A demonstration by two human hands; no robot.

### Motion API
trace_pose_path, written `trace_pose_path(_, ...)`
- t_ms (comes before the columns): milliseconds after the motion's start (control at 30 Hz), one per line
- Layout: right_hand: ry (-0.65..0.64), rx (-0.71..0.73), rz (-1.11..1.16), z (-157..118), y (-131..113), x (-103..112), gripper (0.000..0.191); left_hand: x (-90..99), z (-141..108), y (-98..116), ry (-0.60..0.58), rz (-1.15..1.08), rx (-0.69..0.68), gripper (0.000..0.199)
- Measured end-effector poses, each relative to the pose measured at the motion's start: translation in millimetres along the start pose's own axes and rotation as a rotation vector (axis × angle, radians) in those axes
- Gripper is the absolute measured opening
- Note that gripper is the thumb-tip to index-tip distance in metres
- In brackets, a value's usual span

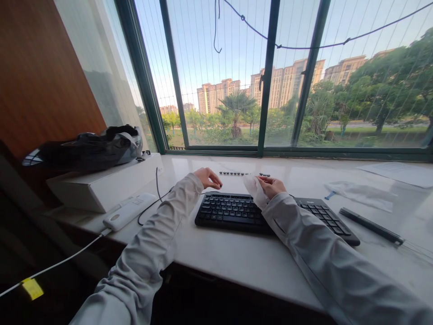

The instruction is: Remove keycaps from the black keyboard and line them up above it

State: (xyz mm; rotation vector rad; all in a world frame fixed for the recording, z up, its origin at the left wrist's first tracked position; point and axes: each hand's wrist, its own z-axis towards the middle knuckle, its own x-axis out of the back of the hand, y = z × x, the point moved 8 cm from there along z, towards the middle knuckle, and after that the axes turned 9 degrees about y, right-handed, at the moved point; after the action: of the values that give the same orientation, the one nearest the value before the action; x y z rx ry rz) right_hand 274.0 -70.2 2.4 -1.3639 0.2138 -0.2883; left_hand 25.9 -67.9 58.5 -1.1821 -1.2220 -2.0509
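Observation:
My left hand (209, 178) hovers just above the back left edge of a black keyboard (233, 212). Its thumb and fingers pinch a tiny dark piece, apparently a keycap (221, 185). A thin white wipe (254, 187) hangs from the closed fingers of my right hand (272, 186), over the middle of the keyboard. Small black keycaps (233, 173) lie in a row on the white sill behind the keyboard, and the wipe and right hand partly cover that row. My right sleeve hides part of the keyboard.
To the left, a black bag (91, 146) rests on a white box (111, 180), with a white power strip (130, 211) in front. On the right lie a clear plastic sleeve (363, 195), a dark slim bar (370, 225) and paper (401, 173). Windows stand behind.

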Motion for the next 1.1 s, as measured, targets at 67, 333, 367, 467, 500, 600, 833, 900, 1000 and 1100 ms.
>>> trace_pose_path(67, 0.013, -0.073, 0.017, -4.0, 0.0, -0.3, 0.034, -7.7, -3.2, -13.8, -0.115, 0.025, 0.033, 0.035)
trace_pose_path(333, -0.02, -0.106, -0.005, -12.5, -8.6, -3.4, 0.026, -14.3, -10.9, -20.0, -0.221, -0.001, 0.101, 0.037)
trace_pose_path(367, -0.022, -0.103, -0.01, -12.6, -8.7, -3.5, 0.027, -14.5, -11.7, -19.7, -0.228, 0.012, 0.114, 0.038)
trace_pose_path(467, -0.024, -0.085, -0.017, -11.9, -8.7, -3.8, 0.027, -14.2, -11.9, -17.1, -0.237, 0.066, 0.104, 0.038)
trace_pose_path(500, -0.026, -0.08, -0.016, -11.7, -8.7, -4.1, 0.027, -14.4, -11.4, -16.2, -0.241, 0.081, 0.088, 0.037)
trace_pose_path(600, -0.042, -0.075, -0.011, -12.0, -9.0, -5.6, 0.024, -17.3, -10.2, -14.8, -0.273, 0.09, 0.055, 0.035)
trace_pose_path(833, -0.061, -0.061, -0.022, -15.3, -12.3, -6.9, 0.026, -17.7, -13.3, -11.1, -0.272, 0.095, 0.085, 0.037)
trace_pose_path(900, -0.057, -0.054, -0.015, -14.9, -12.3, -6.7, 0.026, -16.5, -13.9, -9.8, -0.267, 0.087, 0.089, 0.037)
trace_pose_path(1000, -0.054, -0.049, -0.006, -13.8, -11.2, -6.7, 0.027, -15.3, -12.9, -8.6, -0.262, 0.089, 0.078, 0.036)
trace_pose_path(1100, -0.061, -0.057, 0.002, -13.4, -9.7, -7.3, 0.028, -15.0, -13.0, -5.6, -0.257, 0.091, 0.069, 0.038)
